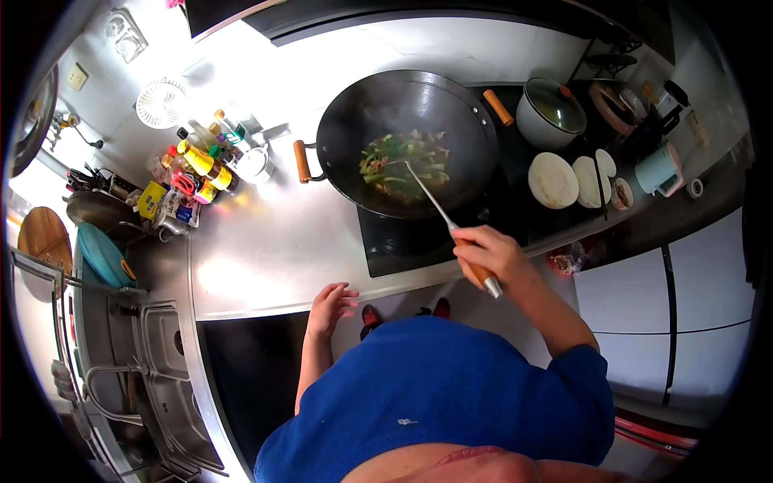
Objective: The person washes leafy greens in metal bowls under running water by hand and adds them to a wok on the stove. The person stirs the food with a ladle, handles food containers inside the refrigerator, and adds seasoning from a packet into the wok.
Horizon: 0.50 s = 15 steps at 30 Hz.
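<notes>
My right hand (pixel 493 256) is wrapped around the wooden handle of a wok spatula (pixel 433 200). Its metal shaft slants down into a big dark wok (pixel 338 121), and the blade is lost among the food. Chopped green vegetables with some paler or pinkish pieces (pixel 403 161) lie in the wok's bottom, with a little steam above them. The wok has two wooden side handles and stands on a black cooktop (pixel 411 245). Near the front edge of the counter, my left hand (pixel 330 309) hangs with fingers loosely apart, holding nothing.
Right of the wok stand a lidded pot (pixel 550 117), white bowls (pixel 553 180), chopsticks (pixel 601 187) and a light blue mug (pixel 659 170). Sauce bottles (pixel 208 167) crowd the steel counter (pixel 250 258) at left. A double sink (pixel 165 342) lies further left. A range hood (pixel 451 18) overhangs the back.
</notes>
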Tool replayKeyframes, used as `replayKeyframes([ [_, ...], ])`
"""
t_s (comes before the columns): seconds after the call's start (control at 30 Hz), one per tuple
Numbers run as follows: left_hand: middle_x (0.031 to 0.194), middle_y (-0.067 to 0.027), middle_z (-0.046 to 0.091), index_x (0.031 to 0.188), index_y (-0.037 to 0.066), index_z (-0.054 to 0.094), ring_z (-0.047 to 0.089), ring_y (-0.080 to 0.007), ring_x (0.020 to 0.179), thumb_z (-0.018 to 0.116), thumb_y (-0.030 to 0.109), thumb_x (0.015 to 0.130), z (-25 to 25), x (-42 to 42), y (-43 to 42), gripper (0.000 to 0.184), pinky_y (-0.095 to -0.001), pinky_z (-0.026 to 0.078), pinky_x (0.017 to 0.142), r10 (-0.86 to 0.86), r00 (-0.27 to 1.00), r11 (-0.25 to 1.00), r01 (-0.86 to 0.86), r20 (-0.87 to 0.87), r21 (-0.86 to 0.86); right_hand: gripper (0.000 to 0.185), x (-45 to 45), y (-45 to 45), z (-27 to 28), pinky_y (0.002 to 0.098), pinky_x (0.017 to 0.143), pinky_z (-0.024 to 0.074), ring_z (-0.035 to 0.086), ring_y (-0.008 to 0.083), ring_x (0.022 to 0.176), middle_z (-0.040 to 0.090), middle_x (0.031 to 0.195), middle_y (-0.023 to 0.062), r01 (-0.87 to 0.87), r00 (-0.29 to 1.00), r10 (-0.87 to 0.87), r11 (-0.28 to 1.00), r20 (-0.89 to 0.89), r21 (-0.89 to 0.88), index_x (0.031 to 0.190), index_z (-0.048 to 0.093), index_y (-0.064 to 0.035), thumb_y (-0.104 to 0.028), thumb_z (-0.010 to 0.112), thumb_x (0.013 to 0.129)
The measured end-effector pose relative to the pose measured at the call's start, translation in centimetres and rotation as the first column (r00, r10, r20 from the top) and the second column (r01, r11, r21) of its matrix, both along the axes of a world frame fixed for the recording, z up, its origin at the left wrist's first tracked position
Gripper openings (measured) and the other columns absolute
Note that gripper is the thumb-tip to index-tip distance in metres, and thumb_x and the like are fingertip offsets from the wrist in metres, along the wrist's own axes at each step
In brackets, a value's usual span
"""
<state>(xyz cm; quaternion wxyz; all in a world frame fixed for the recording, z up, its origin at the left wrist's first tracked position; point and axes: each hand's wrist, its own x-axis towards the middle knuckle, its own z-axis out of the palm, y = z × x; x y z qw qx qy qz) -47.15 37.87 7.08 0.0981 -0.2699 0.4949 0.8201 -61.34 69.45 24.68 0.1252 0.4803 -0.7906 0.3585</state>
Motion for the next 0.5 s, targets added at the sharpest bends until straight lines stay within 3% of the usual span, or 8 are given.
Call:
replayKeyframes([
  [0.03,0.097,-0.0174,0.061,0.114,-0.003,0.047,0.062,-0.0202,0.075,0.047,0.02,0.092,0.1,-0.2,0.0,0.032,-0.0272,0.053,0.058,-0.011,1.0,1.0,0.011,-0.008,-0.003,0.026,-0.3,-0.1,0.1,0.0302,0.061,0.0509,0.061,0.025,0.079,0.059,0.099,0.0115,-0.013,1.0,0.013,1.0,0.014,-0.013,0.088,0.059,-0.0049,0.0,0.068,0.065],
  [0.07,0.097,-0.0174,0.061,0.114,-0.003,0.047,0.062,-0.0202,0.075,0.047,0.02,0.092,0.3,-0.4,0.0,0.032,-0.0272,0.053,0.058,-0.011,1.0,1.0,0.011,-0.013,-0.01,0.025,0.2,0.2,1.1,0.0298,0.062,0.0513,0.062,0.0252,0.078,0.059,0.099,0.0109,0.036,0.975,-0.027,0.999,0.219,-0.039,0.088,0.06,-0.0048,0.001,0.068,0.066],
  [0.1,0.097,-0.0173,0.061,0.114,-0.003,0.047,0.062,-0.02,0.075,0.047,0.02,0.092,0.5,-0.5,0.0,0.032,-0.0271,0.053,0.058,-0.011,1.0,1.0,0.011,-0.015,-0.015,0.025,0.4,0.5,2.0,0.0298,0.062,0.0513,0.062,0.0252,0.078,0.059,0.099,0.0109,0.033,0.977,-0.023,0.998,0.213,-0.046,0.088,0.06,-0.0048,0.001,0.068,0.066],
  [0.17,0.097,-0.0171,0.061,0.114,-0.003,0.047,0.062,-0.0198,0.075,0.047,0.02,0.092,0.6,-0.4,-0.2,0.032,-0.0271,0.053,0.058,-0.007,1.0,1.0,0.006,-0.018,-0.022,0.024,0.6,1.1,3.0,0.0293,0.062,0.0514,0.062,0.0251,0.077,0.059,0.098,0.0105,0.008,0.999,-0.01,0.999,-0.046,-0.042,0.088,0.06,-0.0043,0.002,0.067,0.067],
  [0.37,0.097,-0.0169,0.06,0.114,-0.003,0.046,0.062,-0.02,0.075,0.047,0.02,0.092,0.2,-0.1,0.0,0.032,-0.0276,0.053,0.058,0.008,1.0,1.0,-0.007,0.014,-0.014,0.023,-0.5,0.2,0.4,0.0309,0.066,0.0509,0.06,0.0261,0.081,0.059,0.098,0.012,0.008,1.0,-0.007,0.997,-0.012,0.076,0.084,0.059,-0.0024,0.002,0.067,0.063],
  [0.5,0.096,-0.0173,0.06,0.114,-0.003,0.046,0.062,-0.0206,0.074,0.047,0.019,0.091,0.3,-0.4,0.1,0.032,-0.0279,0.053,0.057,0.007,1.0,1.0,-0.007,-0.004,-0.023,0.024,-1.3,-0.5,0.2,0.0297,0.066,0.05,0.06,0.0256,0.078,0.058,0.101,0.0131,0.053,0.997,-0.06,0.988,-0.051,-0.142,0.086,0.059,-0.0013,0.005,0.067,0.064],
])
